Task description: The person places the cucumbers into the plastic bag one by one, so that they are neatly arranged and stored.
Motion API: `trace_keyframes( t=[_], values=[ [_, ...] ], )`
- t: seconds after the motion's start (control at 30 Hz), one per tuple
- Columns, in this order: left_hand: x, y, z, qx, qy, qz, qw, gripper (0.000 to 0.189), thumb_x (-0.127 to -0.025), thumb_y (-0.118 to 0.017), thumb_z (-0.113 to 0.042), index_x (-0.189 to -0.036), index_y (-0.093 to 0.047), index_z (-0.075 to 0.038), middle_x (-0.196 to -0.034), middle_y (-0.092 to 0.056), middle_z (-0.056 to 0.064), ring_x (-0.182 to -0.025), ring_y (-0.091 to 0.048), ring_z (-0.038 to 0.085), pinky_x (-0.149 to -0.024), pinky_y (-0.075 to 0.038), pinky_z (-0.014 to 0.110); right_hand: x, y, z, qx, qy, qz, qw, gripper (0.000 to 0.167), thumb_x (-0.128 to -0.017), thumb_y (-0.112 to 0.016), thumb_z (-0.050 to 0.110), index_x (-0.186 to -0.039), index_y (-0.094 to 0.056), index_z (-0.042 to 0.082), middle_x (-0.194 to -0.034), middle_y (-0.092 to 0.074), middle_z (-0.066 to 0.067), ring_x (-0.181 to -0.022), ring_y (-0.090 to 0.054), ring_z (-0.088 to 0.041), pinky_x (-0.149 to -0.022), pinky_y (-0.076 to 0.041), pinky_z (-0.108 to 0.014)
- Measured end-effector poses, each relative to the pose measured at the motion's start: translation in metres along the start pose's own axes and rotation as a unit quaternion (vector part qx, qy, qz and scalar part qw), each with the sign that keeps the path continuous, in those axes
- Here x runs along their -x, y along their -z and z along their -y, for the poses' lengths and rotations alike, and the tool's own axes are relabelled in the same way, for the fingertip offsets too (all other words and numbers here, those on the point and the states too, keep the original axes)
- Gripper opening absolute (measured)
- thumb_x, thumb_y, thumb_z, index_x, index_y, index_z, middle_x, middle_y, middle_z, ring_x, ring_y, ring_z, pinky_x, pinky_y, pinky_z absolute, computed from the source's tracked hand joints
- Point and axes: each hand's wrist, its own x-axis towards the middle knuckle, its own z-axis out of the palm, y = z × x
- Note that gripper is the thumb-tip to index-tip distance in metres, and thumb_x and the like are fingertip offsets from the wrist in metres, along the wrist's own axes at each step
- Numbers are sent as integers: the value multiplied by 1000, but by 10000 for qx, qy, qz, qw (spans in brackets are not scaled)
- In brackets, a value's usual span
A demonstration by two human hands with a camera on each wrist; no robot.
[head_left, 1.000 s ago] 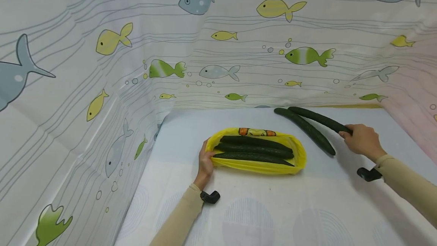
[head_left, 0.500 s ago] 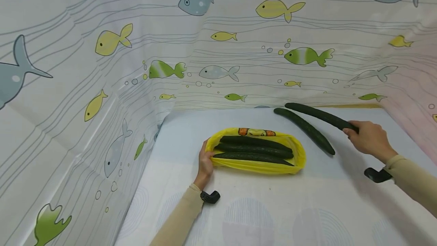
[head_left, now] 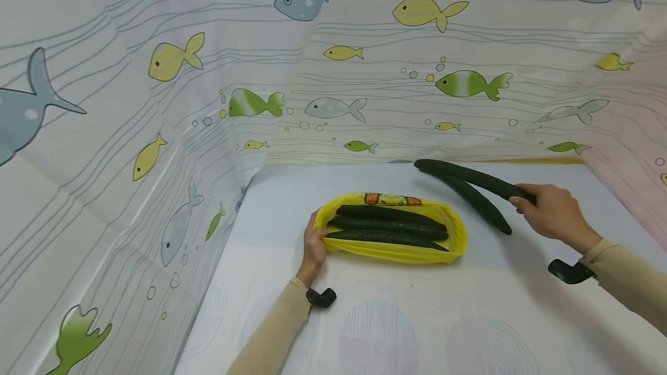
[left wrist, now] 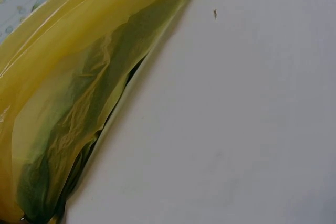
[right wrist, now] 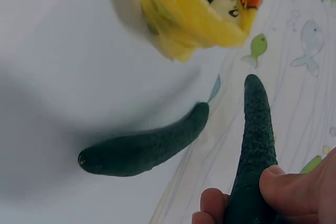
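In the head view, my left hand grips the left end of a yellow plastic bag, whose mouth is spread wide. Three cucumbers lie side by side inside it. In the left wrist view, the thin bag shows dark green through its side; the hand itself is out of that frame. My right hand holds one end of another cucumber, raised off the table. Thumb and fingers wrap that cucumber in the right wrist view. A loose cucumber lies on the table below it.
The white table carries faint round patterns and a few tiny specks. Behind it and along the left rises a hanging sheet printed with fish. A black wrist camera sits on the right wrist.
The right hand has lifted its cucumber from the table, moved it right, then swung it back left over the loose cucumber. The left hand and the bag stay put.
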Motion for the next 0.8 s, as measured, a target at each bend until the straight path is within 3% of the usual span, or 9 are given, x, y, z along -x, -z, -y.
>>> trace_keyframes(
  t=[0.37,0.63,0.8],
  values=[
    [-1,0,1,-111,-28,-1,9999,67,-89,-35,1,-155,-49,-5,-153,-55,16,-140,-50,31,-122,-33,51,15,-7,27,-269,326,49,9991,52,-107,-58,22,-143,-54,-16,-98,-78,-24,-65,-55,-17,-56,-38,-32],
    [0,-1,0,-60,-5,4,10000,67,-90,-34,1,-155,-49,-7,-153,-55,16,-139,-49,32,-122,-32,52,25,-6,43,-440,315,248,9982,54,-108,-59,25,-146,-53,-13,-101,-79,-24,-68,-55,-18,-54,-35,-31],
    [0,-2,-1,-42,-22,-2,10000,68,-89,-34,1,-155,-49,-6,-154,-54,15,-141,-48,32,-124,-30,54,30,-7,54,-498,501,245,9972,51,-107,-61,23,-145,-57,-11,-82,-74,-8,-62,-50,-14,-54,-33,-29]
  ],
)
